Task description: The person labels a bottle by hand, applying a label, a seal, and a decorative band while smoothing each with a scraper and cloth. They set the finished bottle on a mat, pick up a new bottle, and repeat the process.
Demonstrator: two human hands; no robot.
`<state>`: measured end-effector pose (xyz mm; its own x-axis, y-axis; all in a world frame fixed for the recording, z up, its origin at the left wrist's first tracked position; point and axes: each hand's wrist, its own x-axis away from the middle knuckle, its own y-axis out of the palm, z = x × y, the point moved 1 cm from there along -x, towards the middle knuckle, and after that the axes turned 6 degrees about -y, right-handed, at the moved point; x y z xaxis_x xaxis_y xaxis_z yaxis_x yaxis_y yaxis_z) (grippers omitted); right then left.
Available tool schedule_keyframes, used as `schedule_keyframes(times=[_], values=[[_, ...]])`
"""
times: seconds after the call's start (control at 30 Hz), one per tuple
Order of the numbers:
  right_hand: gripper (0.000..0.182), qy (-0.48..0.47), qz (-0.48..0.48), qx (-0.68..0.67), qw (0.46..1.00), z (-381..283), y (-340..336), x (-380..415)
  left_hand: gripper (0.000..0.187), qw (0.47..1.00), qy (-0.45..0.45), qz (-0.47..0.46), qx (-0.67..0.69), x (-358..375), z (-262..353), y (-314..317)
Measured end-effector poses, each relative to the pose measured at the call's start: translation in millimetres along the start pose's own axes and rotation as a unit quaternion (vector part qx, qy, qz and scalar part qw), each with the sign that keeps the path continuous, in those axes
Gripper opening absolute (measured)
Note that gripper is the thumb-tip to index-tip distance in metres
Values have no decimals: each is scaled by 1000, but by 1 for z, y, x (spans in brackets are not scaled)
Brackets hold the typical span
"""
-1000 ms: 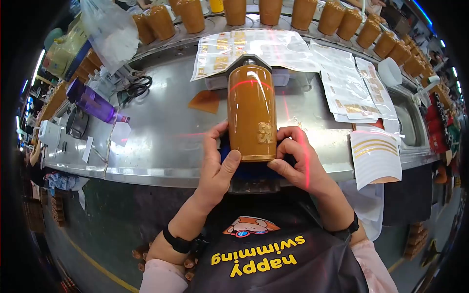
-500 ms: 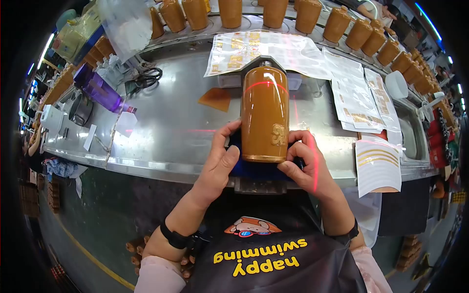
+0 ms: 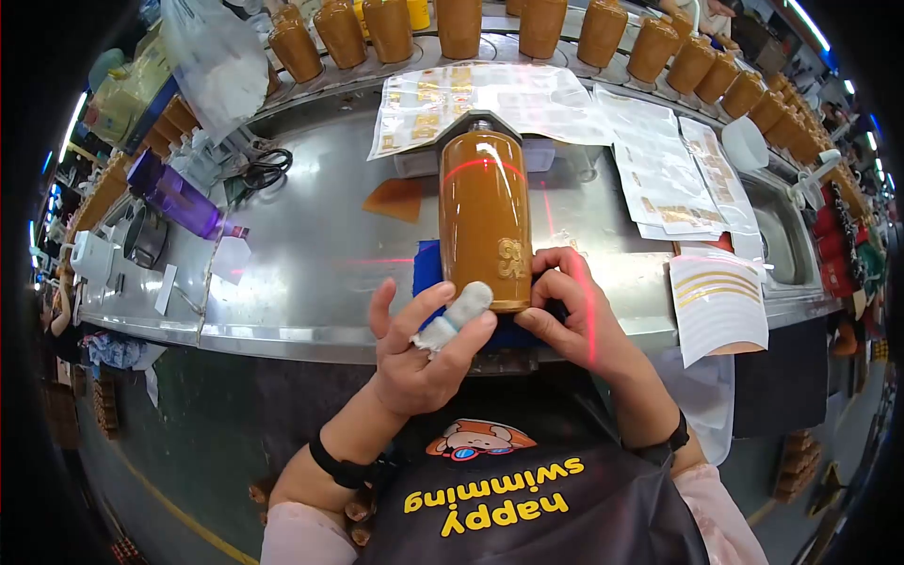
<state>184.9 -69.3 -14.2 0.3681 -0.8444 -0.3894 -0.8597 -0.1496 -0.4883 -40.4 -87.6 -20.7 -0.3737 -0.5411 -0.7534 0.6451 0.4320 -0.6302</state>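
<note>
A glossy brown bottle (image 3: 485,212) with a raised gold emblem low on its right side lies on a blue support (image 3: 427,268), its neck in a dark angled holder (image 3: 518,124). My right hand (image 3: 574,306) grips the bottle's lower right side, thumb at the base edge and fingers curled along the wall. At the lower left corner is my left hand (image 3: 414,363), off the bottle's side with its fingers apart. Whitish coverings (image 3: 466,306), looking like finger cots, show on its fingers and overlap the bottle's corner. A red laser line crosses the bottle's shoulder and my right hand.
Gold-printed decal sheets (image 3: 490,89) lie behind the bottle, with more sheets (image 3: 673,179) to the right. An orange-brown scraper-like piece (image 3: 394,200), scissors (image 3: 268,168) and a purple water bottle (image 3: 179,198) are on the left. Brown bottles (image 3: 603,33) line the conveyor beyond.
My left hand has come away from the bottle's left side and turned, bringing the whitish-covered fingers into view. My right hand stays at the bottle, and the view has shifted slightly.
</note>
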Motion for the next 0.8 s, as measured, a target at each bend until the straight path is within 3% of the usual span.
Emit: schedule_keyframes(times=[0.1, 0.17, 0.2, 0.23, 0.27, 0.33, 0.4, 0.43, 0.57, 0.67, 0.73, 0.8], values=[[20, -22, -15, 39, 999, 1, -4, 4, 28, 999, 51, -13, -12, -18, 9, 1], [28, -25, 111, 0, 993, 4, -6, 8, 30, 997, 80, -16, 1, -23, 12, 6], [33, -26, 175, -18, 984, 1, -9, 8, 31, 998, 52, -8, 19, -22, 10, 8], [43, 33, 203, -75, 976, -8, -15, 10, 33, 999, 25, -2, 38, -19, 6, 9], [33, 22, 237, -68, 969, -14, -19, 9, 34, 998, 0, 3, 57, -17, 2, 9], [28, 101, 193, -92, 972, -42, -16, -2, 53, 994, -70, -10, 88, -16, -2, 9], [25, 62, 145, -58, 986, -52, 4, -15, 64, 983, -154, -22, 98, -16, 1, 14], [25, 79, 134, -52, 986, -48, 6, -15, 75, 986, -136, -55, 72, -13, -2, 15], [27, 134, 177, -141, 965, -28, 4, -4, 74, 990, -117, -75, 21, -19, -1, 5], [27, 98, 193, -182, 959, -33, 16, -10, 75, 991, -98, -88, -4, -34, 5, 7], [25, 125, 167, -145, 967, -31, 13, -10, 77, 994, -74, -75, -26, -32, -1, 15], [23, 135, 156, -149, 967, -31, 12, -8, 75, 985, -145, -51, 77, -15, -9, 21]])
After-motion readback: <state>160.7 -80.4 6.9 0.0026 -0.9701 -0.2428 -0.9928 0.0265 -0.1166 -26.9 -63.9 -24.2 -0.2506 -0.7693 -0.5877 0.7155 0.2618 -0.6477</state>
